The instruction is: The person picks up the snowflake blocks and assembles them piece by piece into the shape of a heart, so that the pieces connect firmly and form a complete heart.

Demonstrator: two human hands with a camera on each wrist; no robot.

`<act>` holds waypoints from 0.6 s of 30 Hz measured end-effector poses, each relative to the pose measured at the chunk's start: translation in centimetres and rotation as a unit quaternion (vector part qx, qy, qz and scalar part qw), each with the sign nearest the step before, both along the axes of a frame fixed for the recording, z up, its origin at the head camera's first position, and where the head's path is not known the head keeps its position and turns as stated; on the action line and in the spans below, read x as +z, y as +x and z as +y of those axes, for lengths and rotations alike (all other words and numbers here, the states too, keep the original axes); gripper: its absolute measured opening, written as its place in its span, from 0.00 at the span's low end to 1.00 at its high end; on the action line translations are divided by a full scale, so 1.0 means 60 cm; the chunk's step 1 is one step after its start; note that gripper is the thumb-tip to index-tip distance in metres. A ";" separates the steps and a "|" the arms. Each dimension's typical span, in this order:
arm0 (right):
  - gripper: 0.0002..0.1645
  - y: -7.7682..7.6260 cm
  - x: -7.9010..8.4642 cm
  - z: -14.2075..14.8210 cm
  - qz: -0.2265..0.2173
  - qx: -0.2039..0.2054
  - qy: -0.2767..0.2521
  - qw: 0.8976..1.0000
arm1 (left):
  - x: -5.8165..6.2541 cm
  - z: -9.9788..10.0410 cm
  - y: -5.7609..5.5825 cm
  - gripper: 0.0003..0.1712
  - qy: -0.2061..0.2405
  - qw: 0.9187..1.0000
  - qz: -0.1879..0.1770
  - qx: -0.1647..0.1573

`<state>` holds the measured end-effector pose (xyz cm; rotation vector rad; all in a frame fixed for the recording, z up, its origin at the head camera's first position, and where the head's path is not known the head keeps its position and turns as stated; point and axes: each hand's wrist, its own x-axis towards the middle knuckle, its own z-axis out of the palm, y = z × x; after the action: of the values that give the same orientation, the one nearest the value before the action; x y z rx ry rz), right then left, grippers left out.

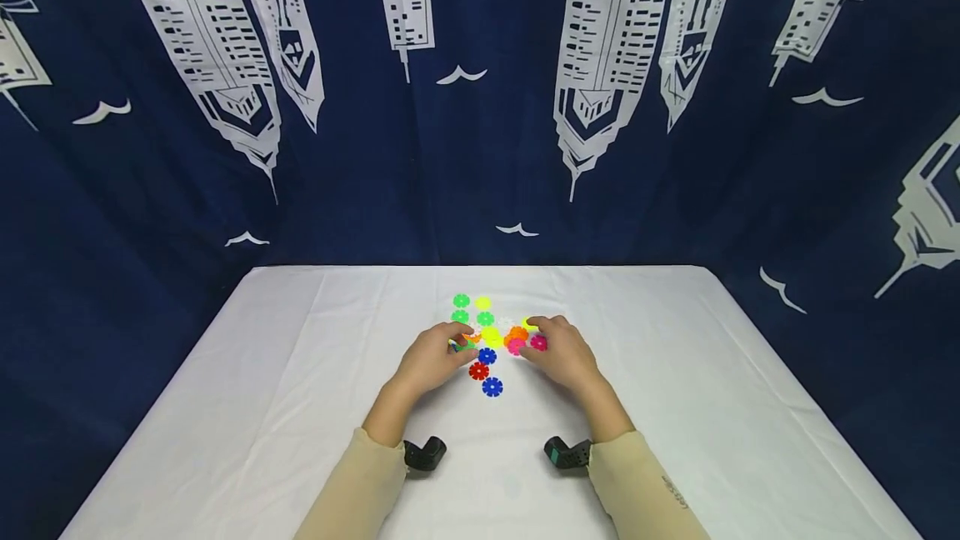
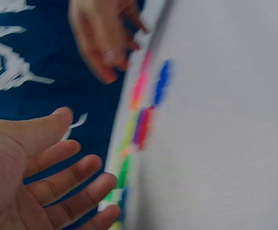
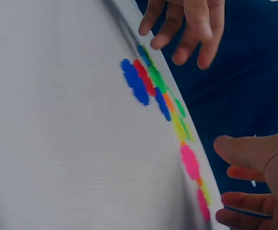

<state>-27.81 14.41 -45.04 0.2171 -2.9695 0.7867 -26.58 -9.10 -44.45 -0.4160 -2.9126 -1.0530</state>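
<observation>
Small notched plastic discs in several colours lie in a loose cluster on the white cloth. My left hand (image 1: pixel 431 358) is over the cluster's left side, fingers apart, near a green disc (image 1: pixel 460 317). On the right side, my right hand (image 1: pixel 564 354) spreads its fingers around a magenta disc (image 1: pixel 538 342) and a pink disc (image 1: pixel 516 347). Both wrist views show the hands with loosely extended fingers and nothing gripped. Between the hands are a yellow disc (image 1: pixel 490 336) and an orange disc (image 1: pixel 519 332). Nearer me lie a red disc (image 1: pixel 478 371) and a blue disc (image 1: pixel 492 387).
The white-covered table (image 1: pixel 300 407) runs back to a dark blue curtain (image 1: pixel 450 165) with white building prints. A black device (image 1: pixel 425 454) sits at the left wrist, another black device (image 1: pixel 567 453) at the right.
</observation>
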 end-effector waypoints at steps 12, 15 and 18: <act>0.32 0.007 -0.037 -0.005 0.050 0.014 0.020 0.998 | -0.056 0.001 -0.008 0.27 0.022 0.999 0.013 -0.038; 0.28 0.010 -0.041 -0.005 0.065 0.021 0.040 0.997 | -0.066 -0.001 -0.008 0.25 0.011 0.999 0.021 -0.045; 0.24 0.014 -0.045 -0.005 0.078 0.018 0.050 0.996 | -0.073 0.002 -0.006 0.24 -0.008 0.998 0.031 -0.049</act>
<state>-26.99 14.09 -47.76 0.3210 -2.8667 0.5961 -26.94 -8.98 -48.81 -0.5880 -2.8742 -1.0086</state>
